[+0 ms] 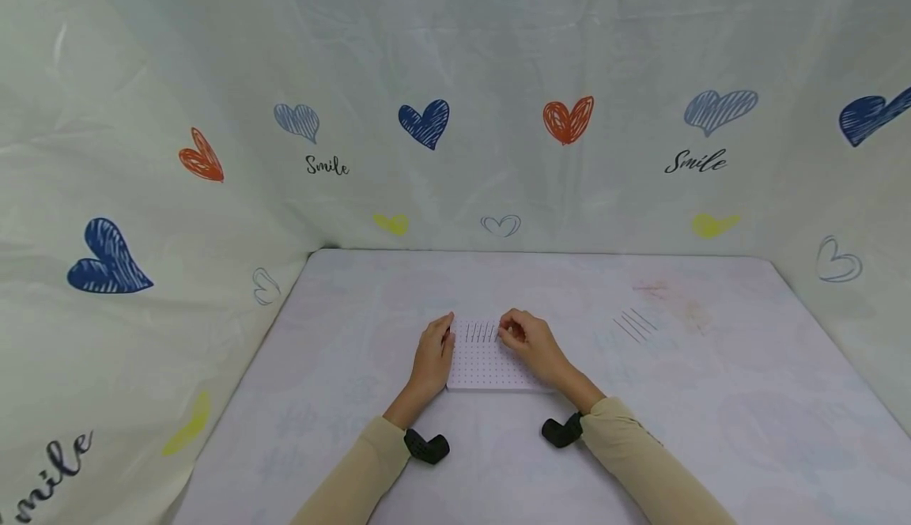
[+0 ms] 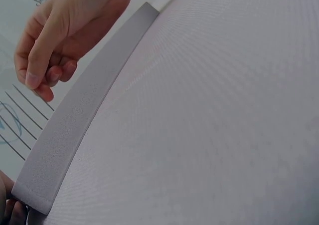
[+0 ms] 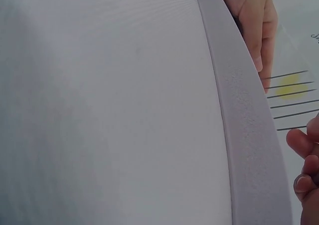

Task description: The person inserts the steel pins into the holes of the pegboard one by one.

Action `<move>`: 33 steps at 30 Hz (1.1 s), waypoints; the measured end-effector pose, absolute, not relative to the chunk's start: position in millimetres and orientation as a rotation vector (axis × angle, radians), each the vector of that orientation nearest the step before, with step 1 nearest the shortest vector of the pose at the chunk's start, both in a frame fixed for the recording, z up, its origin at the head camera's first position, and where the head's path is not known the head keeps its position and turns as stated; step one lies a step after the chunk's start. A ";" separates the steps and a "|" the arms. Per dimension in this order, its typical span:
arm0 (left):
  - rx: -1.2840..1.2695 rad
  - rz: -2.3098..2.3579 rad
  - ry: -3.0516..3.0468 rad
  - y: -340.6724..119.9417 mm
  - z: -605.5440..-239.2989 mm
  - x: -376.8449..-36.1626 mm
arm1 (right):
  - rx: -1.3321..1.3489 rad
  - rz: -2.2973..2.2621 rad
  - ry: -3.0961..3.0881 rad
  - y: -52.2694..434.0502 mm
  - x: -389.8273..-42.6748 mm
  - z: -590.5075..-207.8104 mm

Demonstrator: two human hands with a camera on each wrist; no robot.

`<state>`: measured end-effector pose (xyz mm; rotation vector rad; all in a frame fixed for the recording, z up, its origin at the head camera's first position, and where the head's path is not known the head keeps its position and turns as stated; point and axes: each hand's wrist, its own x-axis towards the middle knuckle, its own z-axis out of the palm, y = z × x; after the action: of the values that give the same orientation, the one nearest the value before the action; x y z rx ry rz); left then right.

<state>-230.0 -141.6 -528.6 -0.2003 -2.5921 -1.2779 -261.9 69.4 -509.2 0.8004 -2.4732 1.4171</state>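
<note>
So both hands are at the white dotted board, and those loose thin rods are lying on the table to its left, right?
Not quite: the head view shows the loose thin rods lying to the right of the white dotted board, not the left. Both the left hand and right hand are at the board.

Matt white foam board (image 1: pixel 487 367) w/ grainy edge, thin dark metal pins (image 1: pixel 481 332); smooth glossy plastic sheeting (image 1: pixel 712 367).

The white perforated foam board (image 1: pixel 487 363) lay mid-table, flanked by the left hand (image 1: pixel 432 357) and right hand (image 1: pixel 530 343), so its sides were blocked. A row of thin dark pins (image 1: pixel 481 332) stood along its far edge between the fingers. Loose pins (image 1: pixel 636 324) lay to the right. The table (image 1: pixel 712 414) lay open elsewhere, walled by the heart-printed sheet (image 1: pixel 498 114) left, right and far.
</note>
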 end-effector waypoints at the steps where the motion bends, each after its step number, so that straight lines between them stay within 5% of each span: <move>1: -0.201 -1.276 -2.593 -141.8 -528.9 -230.0 | 0.799 1.415 -2.477 69.2 -261.6 -509.4; 33: -0.182 -1.274 -2.613 -140.6 -525.6 -229.1 | 0.657 1.360 -2.555 108.3 -263.2 -504.0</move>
<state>-229.1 -140.6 -525.6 -0.1824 -2.6130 -1.2736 -263.2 108.3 -504.0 0.6574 -2.5553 1.3598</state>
